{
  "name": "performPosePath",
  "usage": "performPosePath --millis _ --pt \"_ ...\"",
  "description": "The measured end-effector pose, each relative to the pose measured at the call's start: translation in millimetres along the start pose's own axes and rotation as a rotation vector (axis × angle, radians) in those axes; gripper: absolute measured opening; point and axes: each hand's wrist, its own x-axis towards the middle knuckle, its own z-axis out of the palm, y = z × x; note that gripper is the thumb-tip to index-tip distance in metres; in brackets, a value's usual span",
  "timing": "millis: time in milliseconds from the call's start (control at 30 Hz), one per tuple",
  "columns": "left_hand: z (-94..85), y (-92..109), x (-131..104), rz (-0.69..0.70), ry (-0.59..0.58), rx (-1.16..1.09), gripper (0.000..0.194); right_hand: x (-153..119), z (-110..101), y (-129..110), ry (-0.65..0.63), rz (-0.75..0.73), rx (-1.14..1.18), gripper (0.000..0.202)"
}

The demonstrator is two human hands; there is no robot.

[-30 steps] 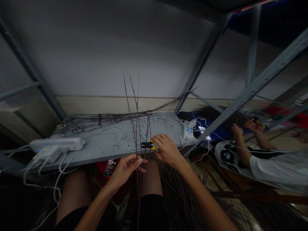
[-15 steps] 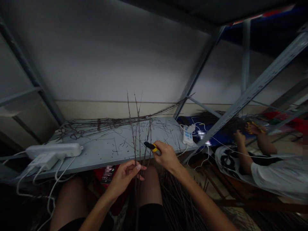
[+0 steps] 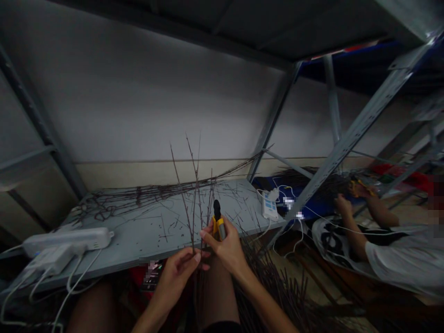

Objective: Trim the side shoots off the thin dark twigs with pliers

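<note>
Several thin dark twigs [image 3: 188, 212] stand upright in front of me, their lower ends running down between my knees. My left hand [image 3: 176, 273] is closed on them low down, thumb against fingers. Just right of the stems, my right hand [image 3: 227, 247] grips pliers [image 3: 218, 216] with a black head and yellow and grey handles, the head pointing up. Its fingertips reach close to the twigs; whether they touch is unclear. Behind, a bundle of long twigs [image 3: 163, 189] lies along the grey shelf board [image 3: 138, 240], with small cut bits scattered over it.
At the left edge of the board sits a white power strip [image 3: 69, 240] with plugs and cables. Another power strip [image 3: 269, 206] lies at the right end. More twigs [image 3: 274, 282] are piled low at the right. Metal posts frame the shelf. A co-worker's arm [image 3: 354, 231] is at far right.
My right hand has turned the pliers from pointing left to pointing up and brought its fingers nearer the twigs. The twigs lean more leftward at the top. The camera view has shifted.
</note>
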Motion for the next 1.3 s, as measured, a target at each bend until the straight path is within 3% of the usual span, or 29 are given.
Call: performPosePath --millis 133,333,467,600,767,1133,1300 --pt "-1.0 4.1 13.9 0.052 0.127 -0.134 0.021 -6.7 1.6 2.1 0.006 -0.001 -0.013 0.023" --pt "9.2 14.7 30.6 0.022 0.101 -0.235 0.026 -7.6 -9.0 -7.2 -0.047 -0.078 -0.185 0.014" --pt "14.2 14.8 32.6 0.0 0.118 -0.243 0.038 1.9 -32.5 -17.6 -0.052 -0.245 -0.579 0.022" --pt "18.2 16.2 29.5 0.006 0.124 -0.242 0.035 16.0 -56.8 -35.5 -0.034 -0.456 -1.089 0.032" --pt "22.5 23.8 23.6 -0.019 0.14 -0.221 0.039 28.5 -70.9 -60.3 -0.109 -0.566 -1.498 0.036" --pt "20.3 23.7 21.5 -0.012 0.172 -0.227 0.041 34.0 -75.5 -79.1 -0.204 -0.632 -1.592 0.041" --pt "17.8 22.2 19.2 -0.027 0.192 -0.231 0.042 36.8 -78.6 -73.1 -0.262 -0.581 -1.58 0.016"
